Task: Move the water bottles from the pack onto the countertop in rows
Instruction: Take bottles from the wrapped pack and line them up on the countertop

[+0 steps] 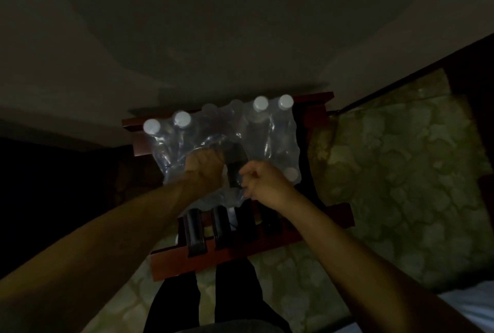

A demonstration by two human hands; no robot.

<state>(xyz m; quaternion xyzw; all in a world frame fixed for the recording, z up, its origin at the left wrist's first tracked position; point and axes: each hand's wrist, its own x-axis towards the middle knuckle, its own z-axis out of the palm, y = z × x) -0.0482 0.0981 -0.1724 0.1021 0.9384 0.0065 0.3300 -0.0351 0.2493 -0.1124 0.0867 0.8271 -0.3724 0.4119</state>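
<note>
Head view: left hand [205, 165] grips the pack's plastic wrap [227, 143]; right hand [263, 183], at four o'clock, pinches its torn edge.

a single head-worn view is given — aimed steeply downward from above, close over the pack [227, 143] on a slatted wooden rack [240, 247], with carpet [401, 172] seen at the right.

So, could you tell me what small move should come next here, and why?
Probably widen the tear in the wrap: the left hand grips it, the right hand pinches its near edge, and the bottles are still sealed inside the pack on the rack.
</note>
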